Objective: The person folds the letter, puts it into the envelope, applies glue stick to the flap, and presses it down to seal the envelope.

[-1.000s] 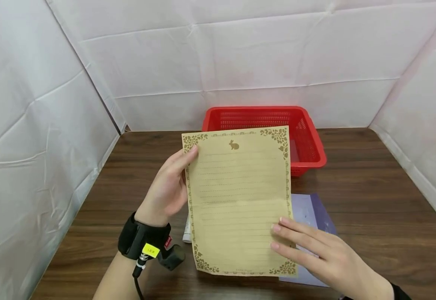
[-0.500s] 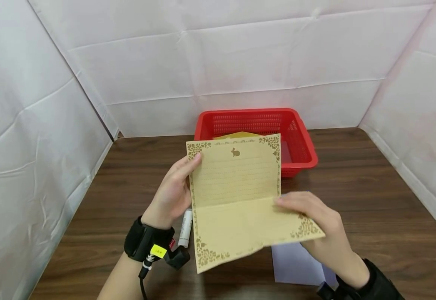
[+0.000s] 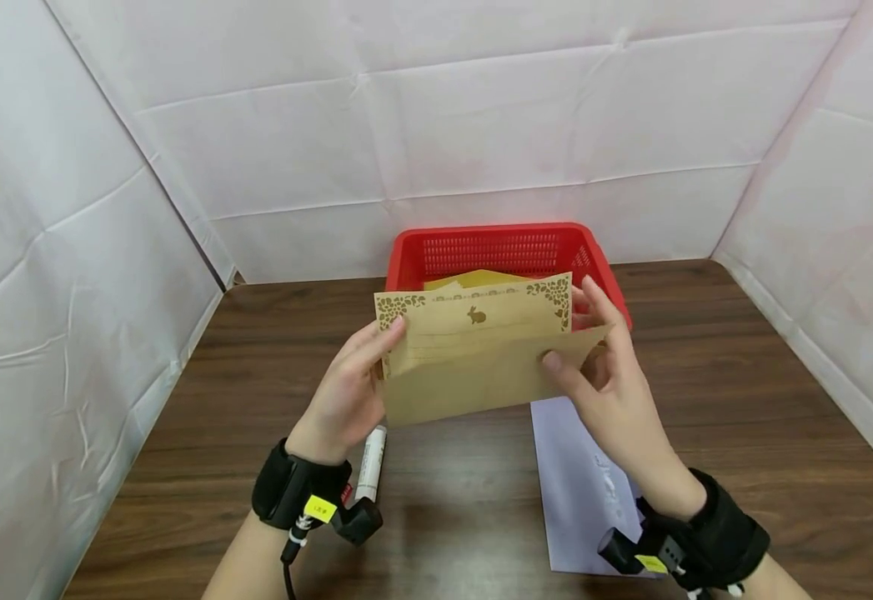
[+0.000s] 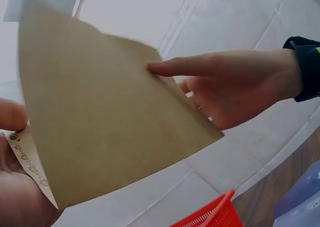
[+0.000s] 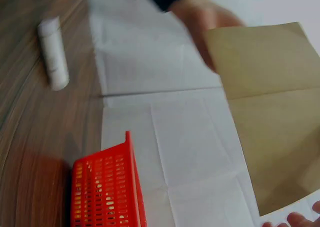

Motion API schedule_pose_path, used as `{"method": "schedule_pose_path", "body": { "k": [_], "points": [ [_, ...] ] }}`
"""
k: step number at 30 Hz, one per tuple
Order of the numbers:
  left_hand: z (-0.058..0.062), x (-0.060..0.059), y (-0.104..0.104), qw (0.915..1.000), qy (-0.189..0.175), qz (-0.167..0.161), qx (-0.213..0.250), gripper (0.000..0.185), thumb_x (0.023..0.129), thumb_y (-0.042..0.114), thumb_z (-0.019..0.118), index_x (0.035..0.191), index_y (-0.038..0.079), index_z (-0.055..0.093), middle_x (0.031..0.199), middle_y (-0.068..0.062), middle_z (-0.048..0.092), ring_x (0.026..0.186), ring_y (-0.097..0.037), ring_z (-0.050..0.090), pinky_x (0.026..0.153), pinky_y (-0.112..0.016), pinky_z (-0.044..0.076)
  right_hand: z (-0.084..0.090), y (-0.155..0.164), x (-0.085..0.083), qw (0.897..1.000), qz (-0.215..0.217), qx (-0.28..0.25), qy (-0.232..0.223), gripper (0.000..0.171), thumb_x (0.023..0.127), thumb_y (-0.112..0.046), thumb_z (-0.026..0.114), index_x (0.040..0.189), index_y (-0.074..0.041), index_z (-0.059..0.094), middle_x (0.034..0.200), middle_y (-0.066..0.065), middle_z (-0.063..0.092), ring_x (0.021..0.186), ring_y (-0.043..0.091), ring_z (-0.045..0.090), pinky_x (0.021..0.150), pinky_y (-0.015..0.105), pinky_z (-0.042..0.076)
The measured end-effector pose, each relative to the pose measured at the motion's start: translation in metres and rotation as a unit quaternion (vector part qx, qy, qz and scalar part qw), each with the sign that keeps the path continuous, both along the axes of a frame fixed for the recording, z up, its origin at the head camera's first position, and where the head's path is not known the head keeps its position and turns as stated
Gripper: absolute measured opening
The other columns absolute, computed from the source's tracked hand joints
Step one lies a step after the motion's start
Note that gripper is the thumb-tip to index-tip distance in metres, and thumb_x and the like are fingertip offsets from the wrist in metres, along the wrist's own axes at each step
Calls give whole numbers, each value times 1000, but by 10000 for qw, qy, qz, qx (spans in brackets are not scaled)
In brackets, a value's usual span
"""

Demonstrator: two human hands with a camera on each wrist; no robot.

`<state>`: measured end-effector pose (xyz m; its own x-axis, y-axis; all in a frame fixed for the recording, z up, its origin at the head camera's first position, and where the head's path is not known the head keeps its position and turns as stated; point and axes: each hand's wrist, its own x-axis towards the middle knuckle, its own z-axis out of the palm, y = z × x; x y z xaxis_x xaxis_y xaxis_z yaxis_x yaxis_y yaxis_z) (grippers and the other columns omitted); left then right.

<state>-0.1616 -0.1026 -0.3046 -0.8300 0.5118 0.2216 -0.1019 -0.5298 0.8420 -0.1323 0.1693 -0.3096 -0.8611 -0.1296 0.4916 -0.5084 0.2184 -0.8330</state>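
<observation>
The letter paper [image 3: 481, 358] is held in the air above the wooden table [image 3: 744, 400], its lower part folded up so the plain back faces the camera and only the top strip with the rabbit print and leafy corners shows behind. Nearest, a pale purple sheet [image 3: 582, 492] lies flat on the table at the right, its near edge partly covered by the right wrist strap. At the left, a white tube [image 3: 371, 461] lies on the table, its near end hidden behind the left wrist camera. The left hand [image 3: 346, 392] grips the paper's left edge, thumb on the front, fingers behind and out of sight. The right hand [image 3: 604, 375] pinches the right edge of the folded flap, thumb in front, fingers behind. Beyond the paper stands a red basket [image 3: 417, 258]; yellow paper lies inside, mostly hidden. The right wrist view is blurred.
</observation>
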Motion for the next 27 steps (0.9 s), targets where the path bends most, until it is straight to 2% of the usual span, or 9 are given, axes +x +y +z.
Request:
{"method": "schedule_pose_path", "body": {
  "k": [2, 5, 7, 10, 14, 18, 23, 27],
  "points": [
    [-2, -1, 0, 10000, 48, -26, 7, 26, 108, 31, 50, 125, 14, 57, 113, 2, 66, 105, -11, 63, 87, -31, 53, 2, -1, -5, 9973, 253, -449, -526, 84, 96, 5, 60, 162, -27, 18, 148, 6, 38, 127, 23, 47, 91, 23, 52],
    [-4, -3, 1, 10000, 79, -58, 4, 28, 105, 35, 55, 125, 14, 56, 111, 2, 64, 103, -11, 61, 86, -29, 53, 5, -2, -11, 9911, 327, -651, -1117, 82, 99, -7, 60, 161, -33, 13, 146, 5, 41, 127, 23, 51, 92, 27, 53],
    [-5, -4, 0, 9998, 160, -75, 3, 30, 105, 35, 54, 127, 14, 55, 111, 2, 62, 101, -10, 60, 85, -27, 52, 5, -2, -13, 9883, 294, -684, -1330, 78, 100, -12, 61, 161, -33, 16, 145, 4, 44, 124, 22, 54, 91, 30, 53],
    [-7, -5, 0, 9995, 289, -69, 61, 24, 106, 35, 53, 120, 16, 58, 103, 3, 60, 92, -8, 58, 79, -23, 50, 6, -4, -16, 9866, 147, -686, -1475, 60, 100, -18, 63, 154, -22, 37, 134, 4, 58, 112, 22, 65, 87, 33, 56],
    [-10, -7, -3, 9992, 391, -26, 102, 20, 108, 35, 48, 110, 19, 61, 93, 5, 57, 82, -7, 55, 74, -22, 47, 6, -6, -18, 9830, -26, -956, -1564, 37, 99, -23, 67, 132, -7, 59, 111, 5, 73, 96, 24, 73, 79, 36, 60],
    [-12, -7, -4, 9996, 229, 16, 157, 24, 109, 34, 43, 112, 18, 61, 94, 4, 56, 84, -8, 54, 75, -22, 47, 6, -8, -20, 9819, -206, -1084, -1540, 34, 97, -24, 69, 125, -5, 65, 100, 4, 76, 89, 24, 74, 73, 34, 60],
    [-14, -12, -4, 9991, -113, -70, 410, 31, 110, 40, 38, 124, 22, 59, 103, 6, 59, 94, -7, 56, 82, -23, 48, 4, -10, -23, 9824, -395, -1128, -1432, 32, 96, -25, 71, 121, -5, 67, 92, 5, 76, 82, 22, 74, 66, 30, 60],
    [-18, -17, -3, 9977, -367, -145, 552, 36, 108, 46, 38, 120, 21, 61, 107, 5, 65, 97, -7, 63, 84, -25, 51, 2, -10, -25, 9798, -472, -1246, -1492, 32, 96, -27, 72, 118, -5, 67, 88, 5, 75, 81, 21, 74, 65, 32, 60]
  ]
}}
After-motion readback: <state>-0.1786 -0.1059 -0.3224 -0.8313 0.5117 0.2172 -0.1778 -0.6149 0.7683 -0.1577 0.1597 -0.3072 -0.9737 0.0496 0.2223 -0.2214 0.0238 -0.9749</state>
